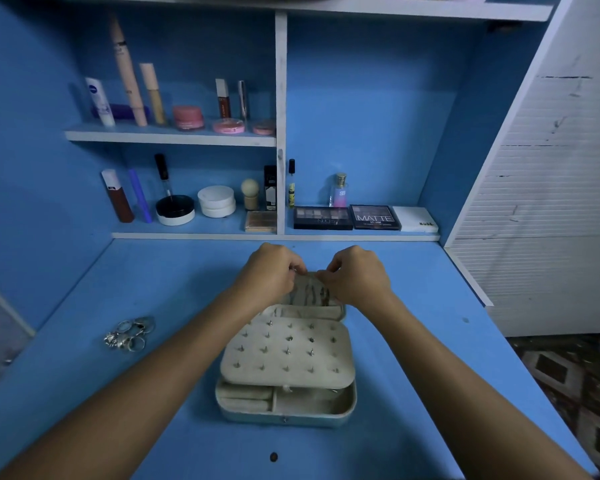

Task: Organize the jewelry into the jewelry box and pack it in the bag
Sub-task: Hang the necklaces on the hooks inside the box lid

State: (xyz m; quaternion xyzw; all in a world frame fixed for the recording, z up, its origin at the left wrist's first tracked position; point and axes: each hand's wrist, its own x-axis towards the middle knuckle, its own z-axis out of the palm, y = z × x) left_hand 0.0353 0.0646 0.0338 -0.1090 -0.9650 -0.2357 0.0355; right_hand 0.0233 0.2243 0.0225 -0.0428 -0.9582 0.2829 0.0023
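Note:
An open pale jewelry box (284,407) sits on the blue desk (413,375) in front of me. Its middle flap (286,355) carries several stud earrings. The raised lid (309,292) holds hanging necklaces. My left hand (269,275) and my right hand (355,275) meet at the lid's top edge, fingers curled and pinching something small there; what they pinch is too small to tell, likely a necklace. A pile of silver rings (129,333) lies on the desk to the left of the box.
Shelves at the back hold cosmetics: tubes (129,71), jars (216,201), a perfume bottle (340,190) and eyeshadow palettes (374,217). A white slatted panel (551,202) stands to the right. A patterned floor (575,382) lies beyond the desk's right edge.

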